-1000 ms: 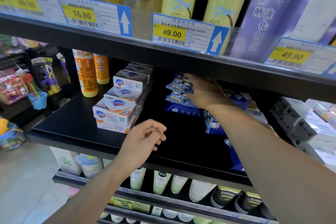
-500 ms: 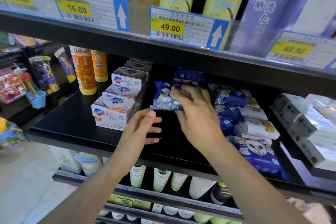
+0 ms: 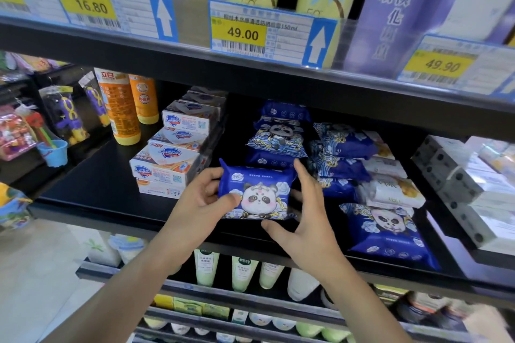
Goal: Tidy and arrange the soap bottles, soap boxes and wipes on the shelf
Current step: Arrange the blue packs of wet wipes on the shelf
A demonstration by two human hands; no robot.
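Holding a blue pack of wipes [image 3: 256, 192] with a panda on it, both hands pinch its ends: the left hand [image 3: 195, 203] with thumb on top, the right hand [image 3: 303, 220] with fingers spread. It hangs over the black shelf [image 3: 92, 184], beside the soap boxes [image 3: 167, 164].

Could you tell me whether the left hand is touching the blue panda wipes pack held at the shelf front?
Touching. The head view shows the left hand gripping the wipes pack, thumb on its front face.

Dim shelf, soft blur, warped edges
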